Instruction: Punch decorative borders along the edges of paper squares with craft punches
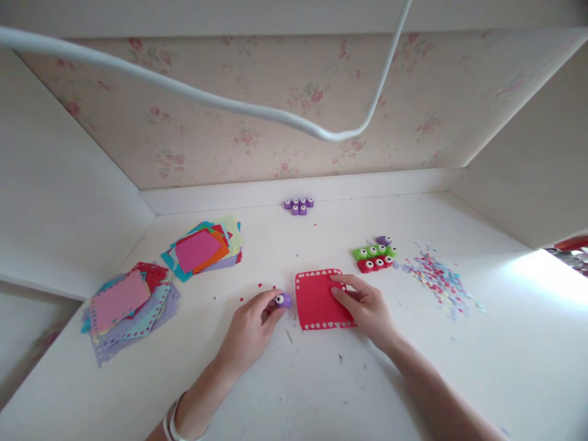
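My left hand (252, 324) pinches a small purple craft punch (285, 300) with a white button on it, just left of a red paper card (318, 300). Rows of little punched shapes run along the card's top and bottom edges, with a few more at the upper part of its left side. My right hand (367, 305) grips the card at its right side, fingers on top; the thumb lies over the paper. Part of the card's right edge is hidden under that hand.
Left lie punched paper cards (120, 300) and a stack of plain coloured papers (199, 250). Purple punches (295, 208) stand at the back; green punches (373, 252) and red punches (374, 264) are right, beside paper confetti (436, 275). A white cable (206, 95) hangs across the top.
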The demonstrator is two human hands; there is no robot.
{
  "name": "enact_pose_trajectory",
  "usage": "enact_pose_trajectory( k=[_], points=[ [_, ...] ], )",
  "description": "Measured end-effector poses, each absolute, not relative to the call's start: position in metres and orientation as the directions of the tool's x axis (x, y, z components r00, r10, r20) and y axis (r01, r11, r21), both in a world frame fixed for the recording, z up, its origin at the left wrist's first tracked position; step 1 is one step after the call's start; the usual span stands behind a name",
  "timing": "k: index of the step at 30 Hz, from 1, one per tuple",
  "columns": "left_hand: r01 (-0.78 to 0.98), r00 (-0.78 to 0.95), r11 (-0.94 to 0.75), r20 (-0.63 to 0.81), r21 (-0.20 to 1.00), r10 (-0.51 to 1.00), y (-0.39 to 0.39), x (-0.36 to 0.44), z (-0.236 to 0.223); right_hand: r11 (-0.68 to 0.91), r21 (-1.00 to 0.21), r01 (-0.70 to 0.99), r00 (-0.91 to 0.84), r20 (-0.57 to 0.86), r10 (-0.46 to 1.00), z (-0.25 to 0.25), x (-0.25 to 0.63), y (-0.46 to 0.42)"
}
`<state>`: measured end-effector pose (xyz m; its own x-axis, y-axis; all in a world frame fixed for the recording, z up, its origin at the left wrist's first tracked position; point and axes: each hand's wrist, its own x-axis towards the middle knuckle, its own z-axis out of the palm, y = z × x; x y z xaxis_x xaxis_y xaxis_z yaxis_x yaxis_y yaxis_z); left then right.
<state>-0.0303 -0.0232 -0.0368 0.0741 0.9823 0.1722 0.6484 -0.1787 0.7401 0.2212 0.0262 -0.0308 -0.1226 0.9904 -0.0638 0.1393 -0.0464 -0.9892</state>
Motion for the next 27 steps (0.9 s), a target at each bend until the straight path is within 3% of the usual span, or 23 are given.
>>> enact_pose_trajectory(
  k=[3, 11, 27],
  points=[
    [0.639, 0.052, -0.147, 0.148, 0.755, 0.988, -0.0228, -0.032, -0.0373, -0.135, -0.986, 0.094, -0.158, -0.149, 0.976, -0.0259, 0.2201, 0.0245],
    [0.624, 0.06, -0.153, 0.148, 0.767, 0.987, -0.0234, -0.0324, -0.0397, 0.101, -0.952, 0.288, -0.205, 0.042, 0.978, -0.0301, 0.2193, 0.0243],
    [0.651, 0.085, -0.163, 0.142, 0.741, 0.986, -0.0239, -0.0345, -0.0438, 0.098, -0.955, 0.28, -0.183, 0.047, 0.982, -0.0329, 0.2186, 0.023]
  ],
)
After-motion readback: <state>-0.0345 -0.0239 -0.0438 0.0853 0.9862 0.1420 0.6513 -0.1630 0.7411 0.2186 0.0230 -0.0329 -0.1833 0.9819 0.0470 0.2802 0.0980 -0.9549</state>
